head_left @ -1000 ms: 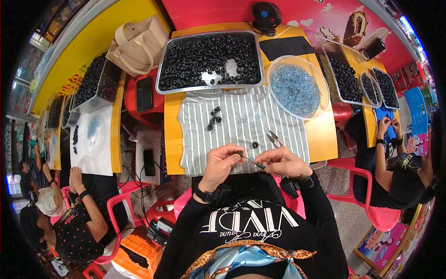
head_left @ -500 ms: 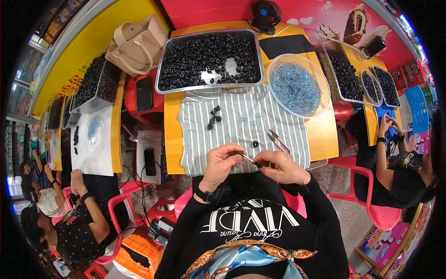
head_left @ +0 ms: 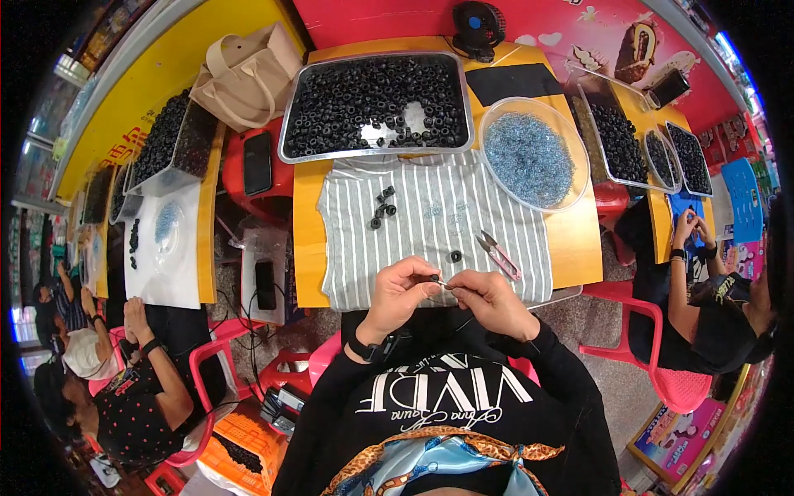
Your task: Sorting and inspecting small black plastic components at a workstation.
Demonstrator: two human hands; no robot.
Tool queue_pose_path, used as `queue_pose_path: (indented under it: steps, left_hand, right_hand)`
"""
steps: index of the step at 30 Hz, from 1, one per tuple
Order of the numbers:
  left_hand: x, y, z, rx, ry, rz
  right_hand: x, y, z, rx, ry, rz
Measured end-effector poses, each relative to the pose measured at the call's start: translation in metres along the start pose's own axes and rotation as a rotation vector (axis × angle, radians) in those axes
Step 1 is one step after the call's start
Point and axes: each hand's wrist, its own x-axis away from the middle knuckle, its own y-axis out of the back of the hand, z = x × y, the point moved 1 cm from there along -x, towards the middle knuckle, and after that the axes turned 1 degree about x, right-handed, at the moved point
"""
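Note:
Pinched in the fingertips of my left hand (head_left: 405, 289) is a small black ring-shaped part (head_left: 433, 279). My right hand (head_left: 488, 298) is closed on a thin pale rod (head_left: 444, 286), whose tip meets the ring; most of the rod is hidden by the fingers. Both hands are close together over the front edge of a grey-and-white striped cloth (head_left: 430, 198). One loose black ring (head_left: 455, 256) lies just beyond them. Thread snips (head_left: 499, 255) with pink handles rest to the right of it. Farther left on the cloth sits a little cluster of black rings (head_left: 383, 208).
A clear tray (head_left: 376, 155) full of black rings stands at the back, beside a round tub (head_left: 585, 178) of tiny bluish clear pieces. Behind are a black fan (head_left: 478, 31) and a dark sheet (head_left: 513, 83). Co-workers sit at tables left and right.
My hands have come closer together. The pale rod, which spanned the gap between them, now shows only a short length at the black ring.

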Motion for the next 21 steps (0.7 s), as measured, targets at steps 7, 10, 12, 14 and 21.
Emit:
queue_pose_path:
  steps: [7, 10, 12, 14, 21]
  left_hand:
    - [-0.002, -0.007, -0.001, -0.157, -0.106, -0.081]
    - [-0.002, -0.006, -0.002, -0.128, -0.097, -0.057]
    - [-0.001, -0.004, -0.001, -0.080, -0.062, -0.044]
    - [-0.001, 0.000, 0.000, -0.032, -0.028, -0.031]
    - [-0.002, -0.004, 0.003, -0.008, 0.001, -0.056]
  right_hand:
    - [0.001, -0.009, -0.001, -0.012, 0.024, -0.114]
    - [0.000, -0.007, -0.002, -0.006, 0.039, -0.118]
    - [0.001, -0.004, -0.003, 0.006, 0.042, -0.106]
    - [0.000, 0.000, -0.004, 0.227, 0.255, -0.105]
    - [0.000, 0.006, 0.006, 0.491, 0.288, -0.083]
